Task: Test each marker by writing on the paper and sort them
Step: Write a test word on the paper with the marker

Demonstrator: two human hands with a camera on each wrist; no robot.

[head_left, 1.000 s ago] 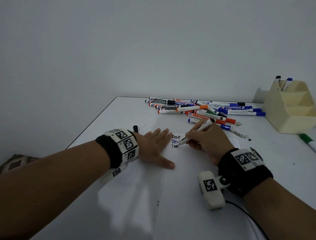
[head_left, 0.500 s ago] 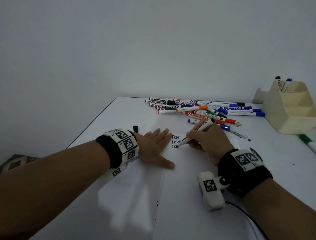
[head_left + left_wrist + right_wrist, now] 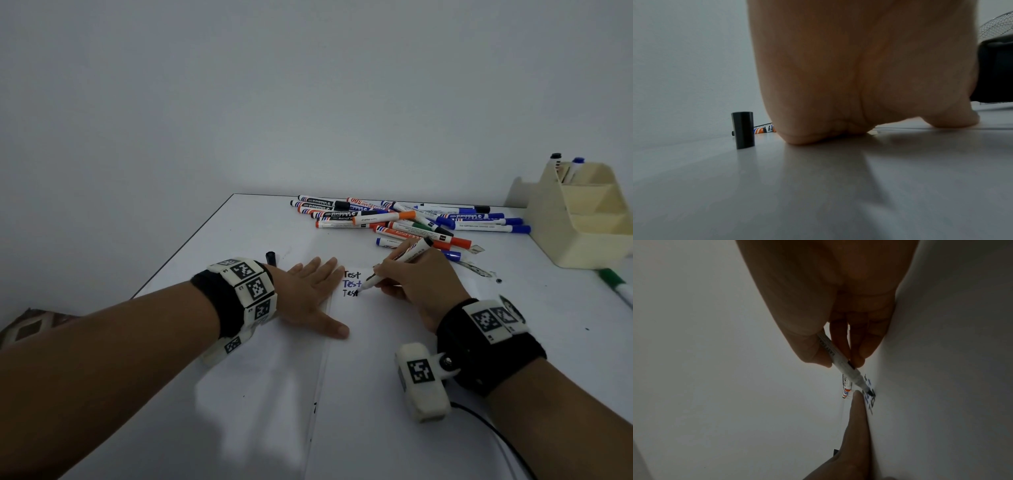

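Marker (image 3: 394,267) tip moved right finishing 3rd "Test"; right hand (image 3: 419,284) pinches it; left hand (image 3: 308,294) flat on paper (image 3: 376,394).

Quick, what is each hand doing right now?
Left hand: open, fingers straight, pressing flat on the white sheet of paper.
Right hand: closed, gripping the uncapped white-barrelled black marker, tip on the paper.

We see bare forearms, each wearing a wide black wrist strap (image 3: 493,349) ringed with white square blocks printed with black-and-white coded markers (image 3: 255,287). A white camera housing (image 3: 423,380) with its own marker hangs off the right strap, a thin black cable (image 3: 496,435) trailing from it.
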